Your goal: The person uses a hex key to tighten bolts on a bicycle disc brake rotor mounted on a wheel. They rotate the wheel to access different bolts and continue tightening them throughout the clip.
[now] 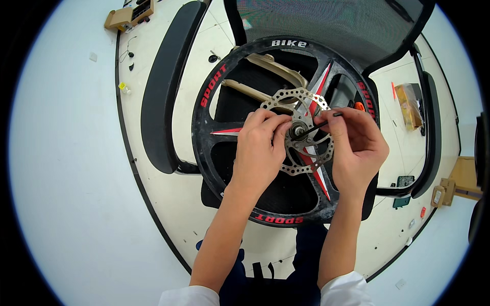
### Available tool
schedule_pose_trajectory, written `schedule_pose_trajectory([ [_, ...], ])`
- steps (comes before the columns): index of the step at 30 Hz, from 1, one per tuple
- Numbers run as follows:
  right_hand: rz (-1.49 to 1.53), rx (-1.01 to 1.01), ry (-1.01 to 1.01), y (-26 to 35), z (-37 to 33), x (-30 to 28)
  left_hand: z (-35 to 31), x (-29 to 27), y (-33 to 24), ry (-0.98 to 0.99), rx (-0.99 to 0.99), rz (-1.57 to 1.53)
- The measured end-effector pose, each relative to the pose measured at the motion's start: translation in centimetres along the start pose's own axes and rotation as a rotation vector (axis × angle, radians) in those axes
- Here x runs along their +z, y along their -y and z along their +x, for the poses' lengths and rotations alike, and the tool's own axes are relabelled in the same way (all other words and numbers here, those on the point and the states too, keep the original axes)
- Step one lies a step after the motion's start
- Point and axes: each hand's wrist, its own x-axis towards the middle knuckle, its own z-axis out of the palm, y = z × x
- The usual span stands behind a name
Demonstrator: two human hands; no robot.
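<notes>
A black bicycle wheel [207, 145] with broad spokes and red-and-silver accents lies flat on a chair seat. At its hub [299, 131] sits a silver disc brake rotor [292, 169] with a perforated rim. My right hand [360, 145] is closed around a thin black hex key [317, 127], which slants down to the left, its far end by the hub. Beside the hub, my left hand [259, 145] has its thumb and fingers pressed together over the rotor's left side. Whatever lies between those fingertips is hidden.
The chair has a mesh backrest [326, 23] beyond the wheel and black armrests on the left [166, 86] and right [433, 132]. Under the wheel, beige frame parts [275, 66] rest on the seat. Open cardboard boxes [121, 19] and small items lie on the floor.
</notes>
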Motion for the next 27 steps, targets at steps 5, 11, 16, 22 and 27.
schedule_pose_trajectory([
  [5,0.054,0.013,-0.05,0.2,-0.1,-0.1,-0.1,-0.1,-0.4,0.002,-0.056,-0.016],
  [11,0.038,0.016,-0.076,0.2,0.3,-0.6,-0.1,0.8,-0.2,-0.09,-0.013,0.005],
  [16,0.024,-0.005,-0.144,-0.4,0.2,-0.1,-0.1,0.8,0.1,-0.077,0.02,-0.008],
  [22,0.033,-0.051,-0.161,-0.6,0.0,0.6,-0.1,0.3,0.1,-0.069,-0.035,-0.094],
  [27,0.029,-0.062,-0.165,-0.6,-0.1,1.1,-0.5,0.8,0.1,-0.129,-0.013,-0.057],
])
